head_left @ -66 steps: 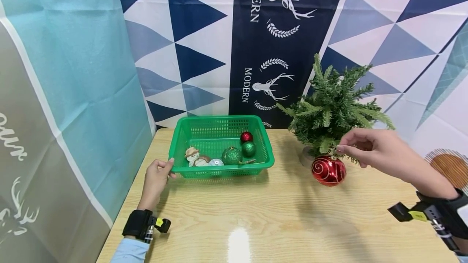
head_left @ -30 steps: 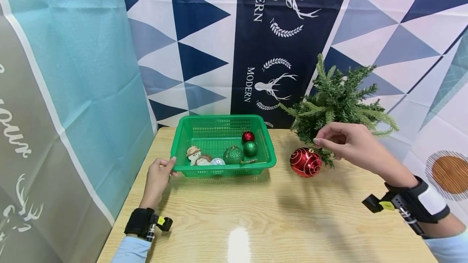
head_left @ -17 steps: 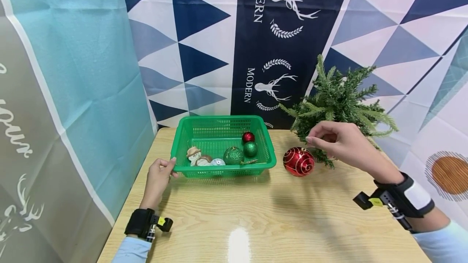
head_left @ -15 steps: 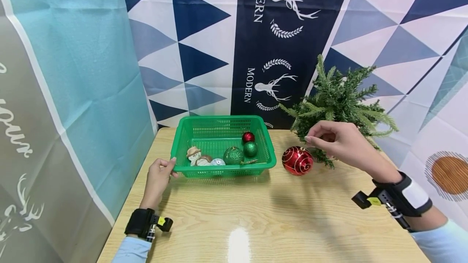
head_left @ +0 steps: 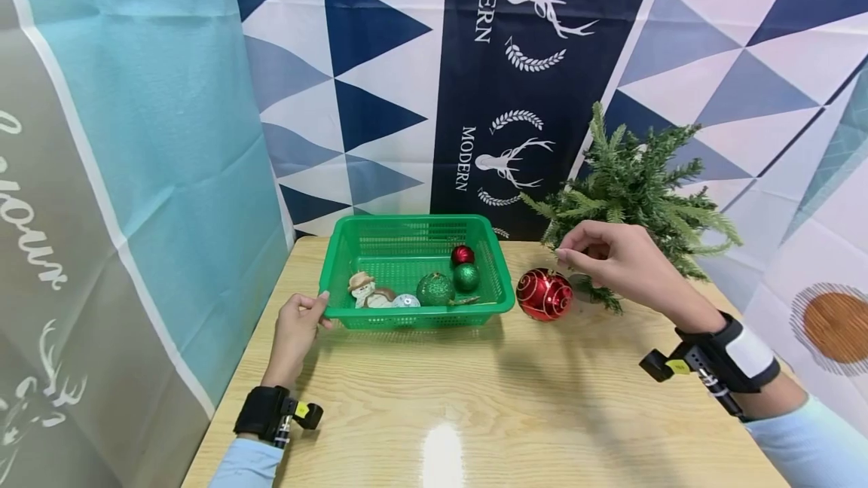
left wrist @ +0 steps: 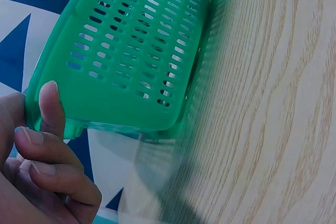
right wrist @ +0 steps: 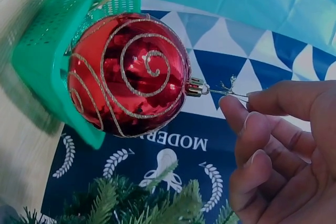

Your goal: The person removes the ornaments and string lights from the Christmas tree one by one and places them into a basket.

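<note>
My left hand (head_left: 293,333) grips the left front corner of a green plastic basket (head_left: 417,313), thumb and fingertips over its rim. With thumb and index finger, my right hand (head_left: 613,258) pinches the thin hanging loop of a large red Christmas ball (head_left: 545,295) with gold glitter swirls. The ball hangs just right of the basket, overlapping it in the right wrist view. Inside the basket lie a snowman figure (head_left: 365,292), a silvery ball (head_left: 405,300), two green glitter balls (head_left: 435,290), a small red ball (head_left: 463,254) and a thin brownish piece (head_left: 465,300).
A small artificial Christmas tree (head_left: 634,187) stands at the back right, behind the right hand. The basket sits near the back edge of the wooden table (head_left: 380,413). Patterned cloth (head_left: 380,81) hangs behind and at both sides.
My right hand has carried the large red ball leftward, from in front of the tree to beside the basket. My left hand stays at the basket's corner.
</note>
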Demonstrator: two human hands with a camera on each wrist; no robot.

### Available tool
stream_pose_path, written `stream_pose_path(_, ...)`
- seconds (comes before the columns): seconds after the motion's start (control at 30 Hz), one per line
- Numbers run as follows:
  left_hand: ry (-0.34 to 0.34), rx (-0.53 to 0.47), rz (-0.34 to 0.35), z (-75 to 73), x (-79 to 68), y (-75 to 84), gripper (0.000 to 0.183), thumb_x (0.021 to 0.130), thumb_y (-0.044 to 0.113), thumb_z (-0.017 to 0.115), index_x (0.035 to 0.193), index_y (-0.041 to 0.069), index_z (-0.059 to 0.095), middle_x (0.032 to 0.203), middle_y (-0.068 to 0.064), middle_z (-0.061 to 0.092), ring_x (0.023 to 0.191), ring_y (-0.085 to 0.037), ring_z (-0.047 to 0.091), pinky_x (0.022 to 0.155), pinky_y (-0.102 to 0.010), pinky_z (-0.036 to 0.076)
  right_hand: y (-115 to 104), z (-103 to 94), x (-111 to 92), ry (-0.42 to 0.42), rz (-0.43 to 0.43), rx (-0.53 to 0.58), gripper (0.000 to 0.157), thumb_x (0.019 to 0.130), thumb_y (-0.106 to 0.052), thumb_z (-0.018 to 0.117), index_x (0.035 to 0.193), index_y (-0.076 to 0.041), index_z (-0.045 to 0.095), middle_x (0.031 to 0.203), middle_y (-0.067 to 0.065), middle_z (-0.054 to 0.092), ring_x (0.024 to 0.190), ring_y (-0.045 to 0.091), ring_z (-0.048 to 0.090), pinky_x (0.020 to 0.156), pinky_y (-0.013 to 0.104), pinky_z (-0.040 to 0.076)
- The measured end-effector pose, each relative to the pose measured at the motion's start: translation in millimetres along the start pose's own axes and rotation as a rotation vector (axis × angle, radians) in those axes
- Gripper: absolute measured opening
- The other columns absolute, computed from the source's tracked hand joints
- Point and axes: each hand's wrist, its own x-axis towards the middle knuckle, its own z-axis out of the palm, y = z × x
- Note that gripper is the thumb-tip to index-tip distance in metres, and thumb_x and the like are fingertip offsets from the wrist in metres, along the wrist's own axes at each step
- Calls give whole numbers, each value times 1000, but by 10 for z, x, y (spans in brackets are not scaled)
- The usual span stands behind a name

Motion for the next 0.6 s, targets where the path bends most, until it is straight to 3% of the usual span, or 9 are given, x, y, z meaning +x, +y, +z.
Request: stream_pose_path(0.6, -10, -3, 4, -2, 14, -12, 38, 106, 42, 58, 100, 5, 51, 75, -16, 70, 54, -22, 44, 57, -34, 36, -33, 126, 140, 18, -16, 42, 4, 101, -26, 70, 99, -24, 73, 83, -10, 72, 56, 14, 62, 54, 29, 52)
